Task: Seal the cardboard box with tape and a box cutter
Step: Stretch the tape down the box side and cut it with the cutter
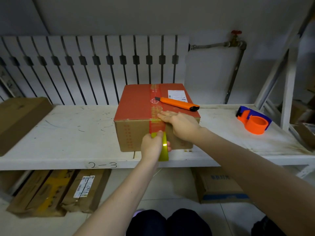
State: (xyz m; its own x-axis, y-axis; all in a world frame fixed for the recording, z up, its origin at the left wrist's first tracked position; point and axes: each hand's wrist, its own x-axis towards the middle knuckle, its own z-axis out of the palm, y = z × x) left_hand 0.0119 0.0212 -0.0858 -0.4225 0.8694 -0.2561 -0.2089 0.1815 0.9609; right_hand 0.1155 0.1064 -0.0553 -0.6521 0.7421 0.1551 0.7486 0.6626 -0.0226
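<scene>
A cardboard box (136,106) with a red top stands on the white shelf (68,133). A strip of red printed tape runs down its top seam and over the front face. My left hand (152,146) grips a yellow tape roll (164,147) against the box front, below the strip's end. My right hand (182,124) lies flat over the box's front top edge, fingertips pressing on the tape. An orange box cutter (177,103) rests on the box top, behind my right hand.
An orange and blue tape dispenser (254,120) sits on the shelf at right. A brown carton (18,120) lies at the shelf's left end. Flat cartons (56,191) and a box (219,186) rest on the floor below. A radiator stands behind.
</scene>
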